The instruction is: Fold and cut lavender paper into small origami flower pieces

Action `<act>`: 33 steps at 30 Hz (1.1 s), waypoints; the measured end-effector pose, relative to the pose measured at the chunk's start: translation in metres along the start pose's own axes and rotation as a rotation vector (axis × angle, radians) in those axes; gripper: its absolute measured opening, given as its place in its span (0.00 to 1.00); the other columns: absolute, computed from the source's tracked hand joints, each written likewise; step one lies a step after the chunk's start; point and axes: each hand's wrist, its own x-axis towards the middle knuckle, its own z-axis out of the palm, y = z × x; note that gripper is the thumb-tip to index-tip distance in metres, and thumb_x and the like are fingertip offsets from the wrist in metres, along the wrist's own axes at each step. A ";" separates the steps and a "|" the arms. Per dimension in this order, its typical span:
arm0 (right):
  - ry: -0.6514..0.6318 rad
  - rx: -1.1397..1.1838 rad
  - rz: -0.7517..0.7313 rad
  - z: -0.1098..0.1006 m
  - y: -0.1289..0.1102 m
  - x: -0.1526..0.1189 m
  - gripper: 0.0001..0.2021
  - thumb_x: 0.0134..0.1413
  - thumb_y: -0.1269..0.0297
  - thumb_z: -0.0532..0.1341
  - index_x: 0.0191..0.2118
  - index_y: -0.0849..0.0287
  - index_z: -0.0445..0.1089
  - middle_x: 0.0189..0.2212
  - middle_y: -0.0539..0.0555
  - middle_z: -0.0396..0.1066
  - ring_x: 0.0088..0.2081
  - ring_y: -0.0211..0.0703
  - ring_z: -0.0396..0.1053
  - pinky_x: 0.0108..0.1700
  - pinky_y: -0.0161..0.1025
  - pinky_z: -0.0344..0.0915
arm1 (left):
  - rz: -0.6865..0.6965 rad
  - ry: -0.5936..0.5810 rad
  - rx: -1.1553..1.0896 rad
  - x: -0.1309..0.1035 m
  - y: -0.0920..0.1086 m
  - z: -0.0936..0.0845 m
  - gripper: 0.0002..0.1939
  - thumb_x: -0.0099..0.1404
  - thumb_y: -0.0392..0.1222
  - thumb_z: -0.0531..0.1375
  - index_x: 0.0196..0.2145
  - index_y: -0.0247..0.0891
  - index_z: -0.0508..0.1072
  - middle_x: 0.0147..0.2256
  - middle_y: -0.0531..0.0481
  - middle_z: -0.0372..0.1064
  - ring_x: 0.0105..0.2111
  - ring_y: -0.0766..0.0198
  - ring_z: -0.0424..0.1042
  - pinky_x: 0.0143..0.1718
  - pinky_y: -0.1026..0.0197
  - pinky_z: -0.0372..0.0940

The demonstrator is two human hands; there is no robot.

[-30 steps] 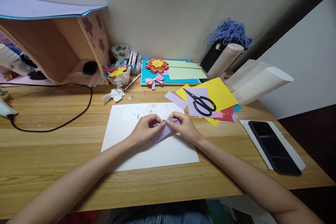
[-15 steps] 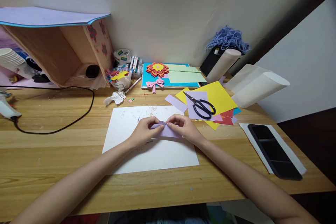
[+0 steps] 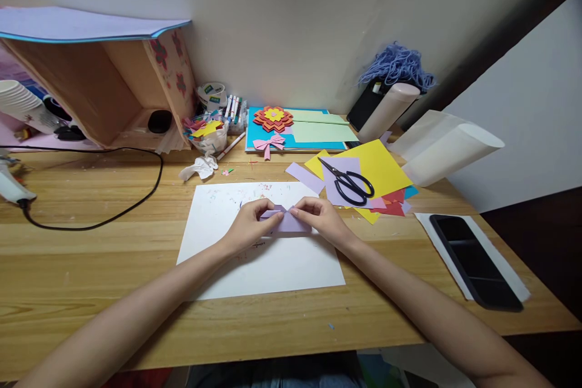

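Note:
A folded piece of light purple paper [image 3: 291, 224] is held just above a white sheet [image 3: 218, 273] on the wooden table. My left hand [image 3: 249, 222] pinches its left part between thumb and fingers. At the upper right of the same paper, my right hand [image 3: 321, 218] pinches with thumb and forefinger. Both thumb tips sit close together near the paper's top middle, where a small notch or fold shows. The fingers partly cover the folds. Coloured marks dot the white sheet.
Black-handled scissors [image 3: 350, 185] lie on purple and yellow paper [image 3: 382, 170] at the right. Further right lies a phone [image 3: 473, 264]. Behind are a layered paper flower [image 3: 273, 119], a pink paper bow [image 3: 269, 144] and a bag of scraps [image 3: 211, 140]. A black cable [image 3: 154, 185] loops at the left.
Both hands stay on the purple paper, with only small shifts of the fingers. The right thumb and fingers sit slightly further right, and the notch at the top middle shows more plainly.

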 end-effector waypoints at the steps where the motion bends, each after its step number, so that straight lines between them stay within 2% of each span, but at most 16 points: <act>1: -0.001 0.000 -0.003 0.000 0.000 0.000 0.12 0.48 0.56 0.63 0.26 0.60 0.70 0.25 0.50 0.70 0.29 0.39 0.66 0.32 0.36 0.62 | -0.001 0.001 -0.004 0.000 0.001 0.000 0.13 0.57 0.48 0.58 0.26 0.35 0.68 0.23 0.55 0.63 0.24 0.69 0.61 0.26 0.65 0.55; 8: -0.012 -0.023 -0.055 0.003 -0.002 -0.005 0.10 0.48 0.58 0.64 0.30 0.60 0.71 0.30 0.51 0.72 0.33 0.40 0.68 0.37 0.36 0.63 | -0.015 -0.058 -0.016 0.000 0.001 -0.001 0.14 0.56 0.49 0.59 0.24 0.34 0.68 0.22 0.54 0.63 0.23 0.70 0.59 0.26 0.65 0.53; 11: 0.011 -0.063 -0.071 0.005 -0.002 -0.006 0.09 0.48 0.59 0.64 0.28 0.59 0.71 0.28 0.51 0.73 0.32 0.40 0.68 0.37 0.37 0.63 | -0.024 -0.091 -0.019 0.000 0.000 -0.002 0.14 0.56 0.49 0.60 0.24 0.34 0.69 0.23 0.53 0.64 0.23 0.70 0.59 0.26 0.65 0.53; 15: 0.031 -0.055 -0.048 0.005 -0.001 -0.004 0.10 0.49 0.58 0.63 0.27 0.60 0.71 0.27 0.52 0.73 0.31 0.40 0.68 0.35 0.38 0.63 | -0.028 -0.080 0.011 0.001 0.001 -0.002 0.15 0.58 0.50 0.58 0.26 0.34 0.71 0.24 0.52 0.65 0.25 0.69 0.60 0.27 0.65 0.53; 20: 0.032 -0.064 -0.070 0.008 -0.001 -0.004 0.10 0.48 0.56 0.64 0.30 0.59 0.71 0.30 0.52 0.72 0.34 0.41 0.68 0.38 0.38 0.63 | -0.029 -0.059 0.044 -0.001 0.002 -0.002 0.17 0.58 0.52 0.57 0.26 0.34 0.71 0.23 0.52 0.65 0.24 0.68 0.60 0.26 0.65 0.53; 24: 0.027 -0.070 -0.072 0.008 -0.002 -0.005 0.10 0.49 0.56 0.62 0.30 0.59 0.70 0.29 0.52 0.71 0.34 0.40 0.67 0.37 0.37 0.62 | -0.013 -0.095 0.013 0.000 0.002 -0.003 0.17 0.59 0.53 0.57 0.26 0.34 0.72 0.23 0.52 0.66 0.25 0.68 0.61 0.26 0.65 0.54; 28: -0.021 -0.045 -0.034 0.005 -0.003 -0.004 0.09 0.48 0.58 0.63 0.28 0.59 0.70 0.29 0.51 0.72 0.33 0.40 0.68 0.37 0.37 0.62 | -0.108 -0.099 -0.141 0.005 0.005 -0.011 0.19 0.60 0.53 0.55 0.26 0.34 0.74 0.19 0.53 0.63 0.21 0.68 0.60 0.23 0.65 0.52; 33: -0.043 -0.050 -0.012 0.004 -0.002 -0.003 0.09 0.48 0.58 0.63 0.28 0.59 0.70 0.29 0.51 0.73 0.32 0.40 0.68 0.35 0.36 0.62 | -0.223 -0.200 -0.166 0.011 0.011 -0.023 0.14 0.53 0.50 0.63 0.25 0.35 0.76 0.17 0.52 0.65 0.18 0.69 0.59 0.19 0.65 0.50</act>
